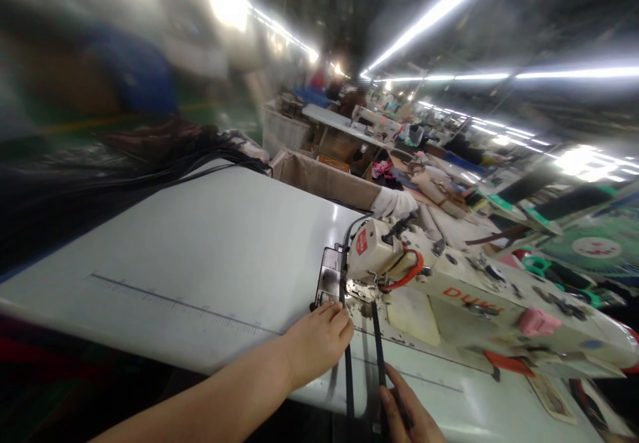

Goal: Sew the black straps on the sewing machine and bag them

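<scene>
Two hands [317, 343] [409, 410], one sewing machine [449, 290], two black straps [378, 343] [348, 376], one white table [190, 257].

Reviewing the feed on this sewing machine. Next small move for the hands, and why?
Probably steady the black strap with the right hand, keeping it straight: it runs down from the sewing machine head to those fingers, while the left hand sits against the second strip.

On my feed, black straps [348, 383] cross a white worktable [200, 250] marked with a grey ruler scale [184, 306], beside a cream sewing machine [464, 296] bearing red lettering [466, 300], an orange tube [404, 273] and a pink block [535, 322].
</scene>
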The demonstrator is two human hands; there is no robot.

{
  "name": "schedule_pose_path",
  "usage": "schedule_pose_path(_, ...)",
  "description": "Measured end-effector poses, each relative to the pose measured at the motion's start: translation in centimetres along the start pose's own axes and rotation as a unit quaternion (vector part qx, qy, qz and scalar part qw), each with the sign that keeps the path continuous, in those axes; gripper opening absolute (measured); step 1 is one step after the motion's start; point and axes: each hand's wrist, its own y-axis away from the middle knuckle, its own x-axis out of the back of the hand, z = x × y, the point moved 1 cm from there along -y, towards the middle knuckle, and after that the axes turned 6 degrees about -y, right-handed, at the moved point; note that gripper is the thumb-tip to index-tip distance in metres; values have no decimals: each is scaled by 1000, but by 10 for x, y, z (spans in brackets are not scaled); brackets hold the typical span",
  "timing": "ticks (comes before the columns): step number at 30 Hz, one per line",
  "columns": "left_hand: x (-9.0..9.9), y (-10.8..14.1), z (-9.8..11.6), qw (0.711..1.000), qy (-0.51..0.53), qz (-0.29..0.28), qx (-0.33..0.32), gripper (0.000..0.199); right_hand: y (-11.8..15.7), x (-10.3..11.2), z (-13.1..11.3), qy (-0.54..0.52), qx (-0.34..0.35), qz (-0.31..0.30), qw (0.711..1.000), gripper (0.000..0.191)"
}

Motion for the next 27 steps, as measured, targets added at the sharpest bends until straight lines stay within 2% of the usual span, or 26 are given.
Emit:
schedule_pose_path(10,-3,1,-1,999,11,-40,-2,25,0,-7,-15,-8,15,-2,1000,57)
schedule_pose_path(15,-4,2,-1,999,16,-28,5,24,4,-8,-15,-22,-14,-17,1000,59)
schedule_pose_path(22,-4,3,-2,1000,14,-1,2,17,3,-12,-20,-35,-10,-15,999,54)
schedule_pose_path(27,-6,6,-8,999,27,-13,13,25,3,-13,-24,-46,-10,-23,999,54)
